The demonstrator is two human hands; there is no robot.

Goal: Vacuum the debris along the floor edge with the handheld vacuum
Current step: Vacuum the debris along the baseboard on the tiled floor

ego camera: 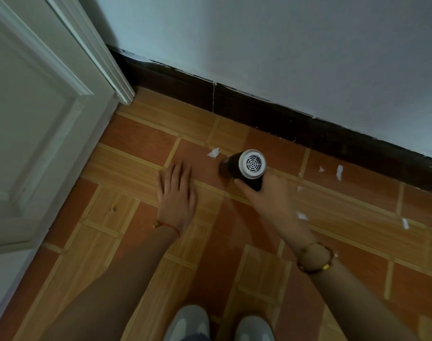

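My right hand [266,195] grips a small dark handheld vacuum [247,168] with a white vented rear cap facing me; its nozzle end points down and left toward the floor. A white paper scrap [214,152] lies just left of the nozzle. My left hand [176,193] rests flat on the tiles with fingers spread, left of the vacuum. More white scraps lie to the right: two near the baseboard [339,172], one beside my right forearm [301,216], one farther right [405,223].
A dark baseboard [259,107] runs diagonally under a pale wall. A white panelled door [37,119] and its frame stand at the left, meeting the baseboard at the corner. Orange and tan floor tiles [136,242] spread below. My two grey shoes [192,323] show at the bottom.
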